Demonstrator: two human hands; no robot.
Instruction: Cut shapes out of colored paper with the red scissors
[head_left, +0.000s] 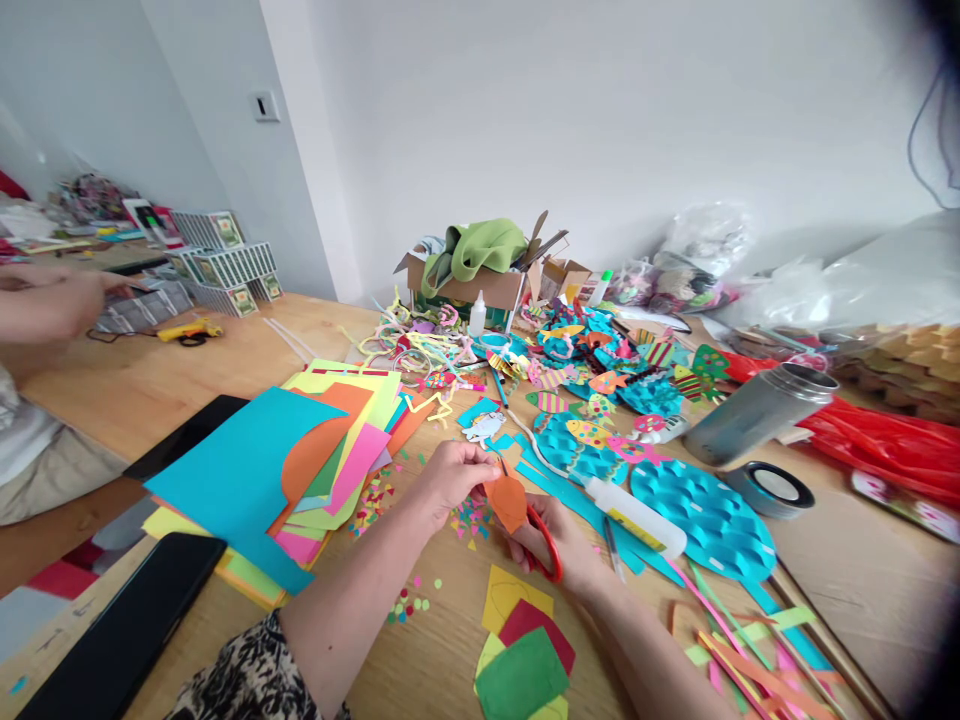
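Head view: my left hand (448,482) pinches the orange paper (508,503) above the surface (446,625); my right hand (571,540) grips the red-handled scissors (556,562). I'd take short bites, feeding the curve by turning the paper, left fingertips clear of the blades.

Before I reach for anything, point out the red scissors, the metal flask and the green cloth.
Red scissors (555,556): head view, on the handle.
Metal flask (756,412): head view, on its side.
Green cloth (486,243): head view, on its folds.
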